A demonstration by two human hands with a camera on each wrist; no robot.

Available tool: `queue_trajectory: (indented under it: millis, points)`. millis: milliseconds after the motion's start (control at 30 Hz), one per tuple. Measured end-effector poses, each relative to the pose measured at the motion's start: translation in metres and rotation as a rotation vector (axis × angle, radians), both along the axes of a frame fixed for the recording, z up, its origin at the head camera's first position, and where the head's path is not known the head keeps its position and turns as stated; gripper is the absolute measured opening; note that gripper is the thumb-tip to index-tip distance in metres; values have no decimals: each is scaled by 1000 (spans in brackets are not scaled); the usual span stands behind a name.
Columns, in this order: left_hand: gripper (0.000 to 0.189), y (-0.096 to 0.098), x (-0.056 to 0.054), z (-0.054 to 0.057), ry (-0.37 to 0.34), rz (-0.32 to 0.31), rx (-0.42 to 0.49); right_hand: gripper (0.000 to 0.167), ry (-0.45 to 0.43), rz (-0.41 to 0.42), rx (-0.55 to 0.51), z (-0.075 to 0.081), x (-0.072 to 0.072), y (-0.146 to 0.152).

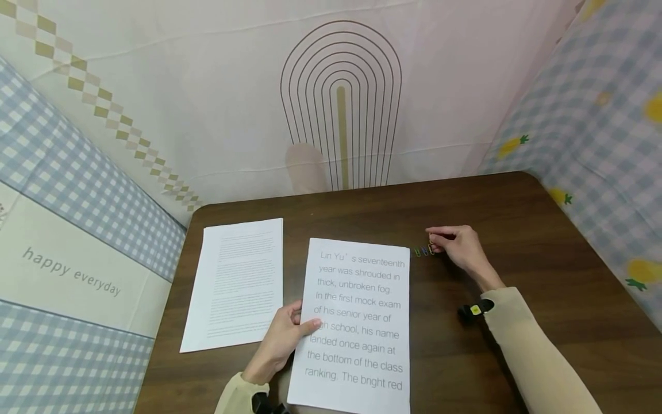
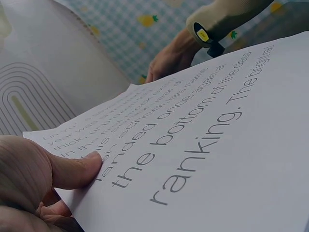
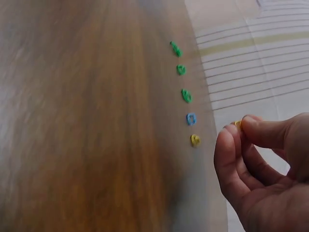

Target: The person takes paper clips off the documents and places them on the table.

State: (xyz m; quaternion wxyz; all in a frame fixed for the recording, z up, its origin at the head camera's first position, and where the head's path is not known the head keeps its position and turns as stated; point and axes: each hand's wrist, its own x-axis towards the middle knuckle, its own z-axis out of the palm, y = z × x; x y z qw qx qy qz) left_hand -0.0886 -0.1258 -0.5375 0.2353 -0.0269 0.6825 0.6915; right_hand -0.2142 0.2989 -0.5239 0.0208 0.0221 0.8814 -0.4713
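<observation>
My left hand (image 1: 281, 339) grips the left edge of a sheet of large-print paper (image 1: 357, 322), thumb on top and fingers underneath. In the left wrist view the paper (image 2: 227, 159) slants upward, its text running away from the thumb. Over to the right, my right hand (image 1: 464, 247) pinches a small yellow paper clip (image 3: 238, 124) between thumb and fingertips, raised above the table. Below it, several paper clips lie in a row beside the paper's upper right corner: green (image 3: 187, 95), blue (image 3: 191, 119) and yellow (image 3: 195, 140).
A small-print sheet (image 1: 245, 282) lies on the left side of the dark wooden table (image 1: 362, 213). Behind the table hangs a white cloth (image 1: 207, 103) with an arch pattern. Checked cloths line both sides. Each wrist wears a black strap (image 1: 474, 311).
</observation>
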Motion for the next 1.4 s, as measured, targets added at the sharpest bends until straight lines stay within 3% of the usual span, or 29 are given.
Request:
queue_trajectory:
  millis: [233, 500, 700, 967, 1167, 1400]
  points:
    - [41, -4, 0, 1, -6, 12, 1, 25, -12, -49, 70, -7, 0, 4]
    - [43, -10, -3, 5, 2, 15, -16, 19, 51, -17, 239, -11, 0, 4]
    - [44, -16, -4, 10, 9, 30, -38, 20, 78, -5, 246, -13, 1, 3]
    - [44, -25, -8, 17, 8, 105, -86, 19, 112, -4, 271, -15, 2, 3]
    - [43, -33, -11, 24, 10, 178, -115, 19, 88, -21, 257, -16, 2, 5]
    - [39, -60, -18, 34, 17, 284, -189, 34, 34, -38, 240, -19, 3, 7]
